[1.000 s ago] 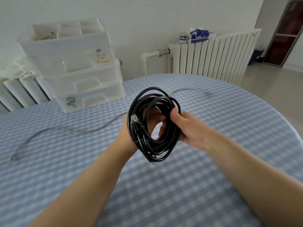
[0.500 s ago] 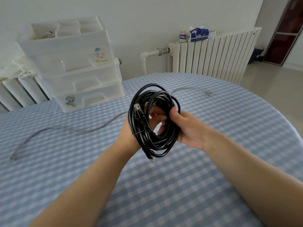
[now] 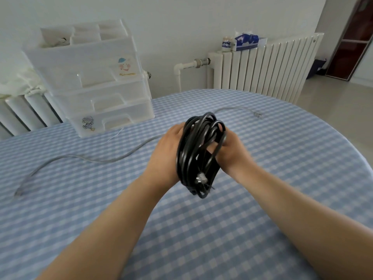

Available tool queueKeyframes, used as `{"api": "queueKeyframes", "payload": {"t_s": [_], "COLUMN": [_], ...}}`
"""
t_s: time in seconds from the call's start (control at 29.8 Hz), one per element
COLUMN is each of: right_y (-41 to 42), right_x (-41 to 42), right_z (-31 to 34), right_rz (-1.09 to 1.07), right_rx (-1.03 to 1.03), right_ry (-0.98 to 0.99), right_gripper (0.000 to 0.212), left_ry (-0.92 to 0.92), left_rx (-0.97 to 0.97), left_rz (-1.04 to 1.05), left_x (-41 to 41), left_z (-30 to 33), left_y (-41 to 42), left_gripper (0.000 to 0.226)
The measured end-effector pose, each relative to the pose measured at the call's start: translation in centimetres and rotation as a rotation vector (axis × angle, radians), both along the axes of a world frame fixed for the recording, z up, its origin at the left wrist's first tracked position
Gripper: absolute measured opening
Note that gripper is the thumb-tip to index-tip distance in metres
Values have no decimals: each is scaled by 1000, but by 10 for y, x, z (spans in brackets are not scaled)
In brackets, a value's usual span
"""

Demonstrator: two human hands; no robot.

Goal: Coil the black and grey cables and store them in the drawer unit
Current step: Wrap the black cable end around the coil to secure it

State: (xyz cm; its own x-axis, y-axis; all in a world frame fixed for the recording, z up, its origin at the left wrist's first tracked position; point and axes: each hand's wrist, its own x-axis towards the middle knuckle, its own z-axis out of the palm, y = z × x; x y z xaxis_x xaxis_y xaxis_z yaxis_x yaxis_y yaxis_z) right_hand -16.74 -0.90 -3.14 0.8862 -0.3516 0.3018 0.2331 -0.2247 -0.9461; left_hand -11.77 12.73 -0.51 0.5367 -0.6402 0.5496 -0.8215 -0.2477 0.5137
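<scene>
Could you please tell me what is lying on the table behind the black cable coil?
Behind the black cable coil, a grey cable lies uncoiled across the table. Its middle stretch is hidden by the hands and the coil.

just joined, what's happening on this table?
A person is holding a coiled black cable above the table, left hand and right hand gripping it from either side. The grey cable lies uncoiled across the checked cloth. The drawer unit stands at the far left with its drawers closed, so nothing is stored yet.
</scene>
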Motion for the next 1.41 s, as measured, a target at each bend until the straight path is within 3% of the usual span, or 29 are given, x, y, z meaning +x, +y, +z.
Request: {"api": "queueKeyframes", "payload": {"t_s": [0.1,0.24,0.34,0.44,0.54,0.6,0.67,0.74,0.81,0.94,1.01,1.14,1.24,1.31,1.41], "right_y": [-3,-6,-2,-5,-6,-8,-6,-4,-3,-3,-6,-6,-6,-7,1], "right_x": [0,-1,-1,4,9,11,9,7,2,-6,-6,-4,-4,-5,-8], "right_z": [-3,-5,-3,-7,-16,-21,-19,-15,-11,-5,-7,-13,-13,-14,-9], "right_rz": [-34,-39,-19,96,145,147,165,66,-57,-5,-41,-6,-13,-3,127], "right_rx": [42,48,367,584,533,531,514,465,339,-83,-167,-300,-228,-102,334], "right_ry": [-21,13,12,-22,-40,-34,-63,-41,-49,-194,-142,-306,-328,-219,-46], "right_gripper": [36,30,55,37,27,23,22,18,9,6,11,5,11,22,6], "left_ry": [-125,-77,-146,-349,-479,-456,-203,285,618,943,1099,1264,1200,1008,618], "left_rx": [6,-10,-8,49,57,53,58,70,49,8,15,27,-92,-155,-171], "left_rz": [79,137,144,213,231,215,177,106,45,-127,-228,-339,-313,-225,-143], "left_x": [-3,-6,-7,-1,3,3,-1,-3,0,5,10,17,15,11,1], "left_z": [-5,-13,-14,-17,-19,-17,-13,-8,-3,-1,-2,-5,-10,-13,-14], "left_y": [-4,-8,-8,-7,-5,-5,-6,-9,-9,-5,-1,2,-4,-8,-10], "left_gripper": [25,19,3,15,27,27,27,33,32,23,21,12,22,12,10]}}
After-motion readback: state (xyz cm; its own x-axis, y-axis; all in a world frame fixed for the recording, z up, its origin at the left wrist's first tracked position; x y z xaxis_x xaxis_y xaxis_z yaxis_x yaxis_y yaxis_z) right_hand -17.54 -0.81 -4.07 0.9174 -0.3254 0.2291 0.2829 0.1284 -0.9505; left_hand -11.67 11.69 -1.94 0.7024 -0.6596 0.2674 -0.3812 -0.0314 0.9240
